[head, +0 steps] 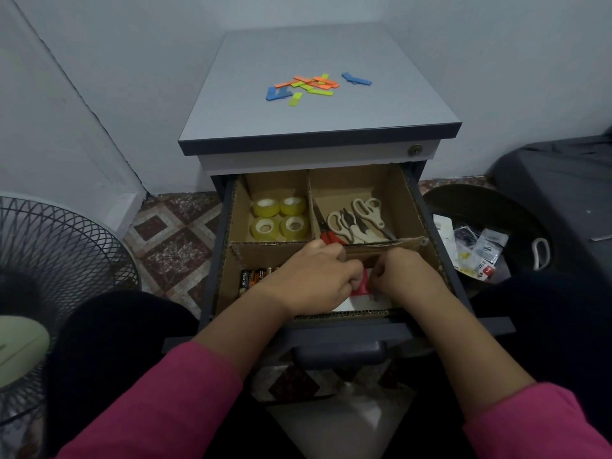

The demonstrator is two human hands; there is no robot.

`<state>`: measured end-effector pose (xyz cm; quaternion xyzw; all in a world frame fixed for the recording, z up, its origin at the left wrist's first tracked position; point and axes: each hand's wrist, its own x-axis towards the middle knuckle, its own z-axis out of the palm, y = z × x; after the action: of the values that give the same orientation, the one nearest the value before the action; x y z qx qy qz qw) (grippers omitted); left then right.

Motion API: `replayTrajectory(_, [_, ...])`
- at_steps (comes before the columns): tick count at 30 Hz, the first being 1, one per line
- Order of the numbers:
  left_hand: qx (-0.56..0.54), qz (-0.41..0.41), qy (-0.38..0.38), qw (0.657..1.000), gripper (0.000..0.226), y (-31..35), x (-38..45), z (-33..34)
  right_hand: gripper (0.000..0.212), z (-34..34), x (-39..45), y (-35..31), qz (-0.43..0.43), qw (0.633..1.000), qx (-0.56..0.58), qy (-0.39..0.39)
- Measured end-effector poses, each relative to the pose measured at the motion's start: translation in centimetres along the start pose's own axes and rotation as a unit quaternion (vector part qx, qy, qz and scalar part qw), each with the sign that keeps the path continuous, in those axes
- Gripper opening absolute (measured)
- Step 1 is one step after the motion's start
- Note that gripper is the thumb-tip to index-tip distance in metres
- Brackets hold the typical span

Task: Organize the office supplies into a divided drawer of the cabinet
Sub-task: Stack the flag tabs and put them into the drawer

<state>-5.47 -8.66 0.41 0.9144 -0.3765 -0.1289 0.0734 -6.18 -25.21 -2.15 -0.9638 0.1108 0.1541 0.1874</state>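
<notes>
I see the grey cabinet (318, 127) in front of me with its top drawer (337, 329) pulled out, lined with a cardboard divider (331, 245) that splits it into compartments. Off to the left stands a wire fan guard (56, 260); to the right, a dark bin (477, 233) holds scraps of packaging. On the cabinet top lies a loose scatter of coloured sticky flags (306, 86), orange, green and blue, well apart from the drawer. In the back right compartment I count several beige-handled scissors (359, 220) and one red-handled pair. The back left compartment holds four tape rolls (280, 218), standing two by two. The front left section carries batteries (253, 276), partly hidden by my wrist. My left hand (314, 279) and right hand (402, 278) are both down in the front right section, fingers curled around a red and white packet (362, 288); I cannot tell what the packet contains.
</notes>
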Motion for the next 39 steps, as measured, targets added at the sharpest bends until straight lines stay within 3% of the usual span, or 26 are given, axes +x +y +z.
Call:
replayTrajectory(8, [0.007, 0.006, 0.014, 1.0, 0.021, 0.2, -0.1, -0.1, 0.012, -0.1, -0.1, -0.2, 0.002, 1.0, 0.003, -0.008])
replayTrajectory(16, [-0.118, -0.021, 0.035, 0.992, 0.016, -0.5, -0.2, 0.3, 0.019, -0.9, -1.1, -0.2, -0.007, 1.0, 0.026, 0.007])
replayTrajectory(18, [-0.185, -0.016, 0.066, 0.98, 0.017, -0.7, -0.5, 0.1, 0.026, -1.2, -1.2, -0.2, -0.01, 0.999, 0.036, 0.013])
replayTrajectory(23, [-0.31, -0.023, 0.169, 0.935, 0.02, -1.1, -0.9, -0.9, 0.016, -3.1, -2.4, -0.7, -0.057, 0.995, 0.074, 0.046])
replayTrajectory(32, [-0.273, -0.064, 0.278, 0.919, 0.015, -2.6, 0.2, -4.3, 0.011, -7.9, -1.9, -4.1, -0.125, 0.971, 0.151, 0.134])
replayTrajectory(39, [-0.276, -0.117, 0.403, 0.865, 0.015, -5.5, 2.8, -10.5, 0.012, -12.9, 1.4, -8.4, -0.18, 0.946, 0.18, 0.203])
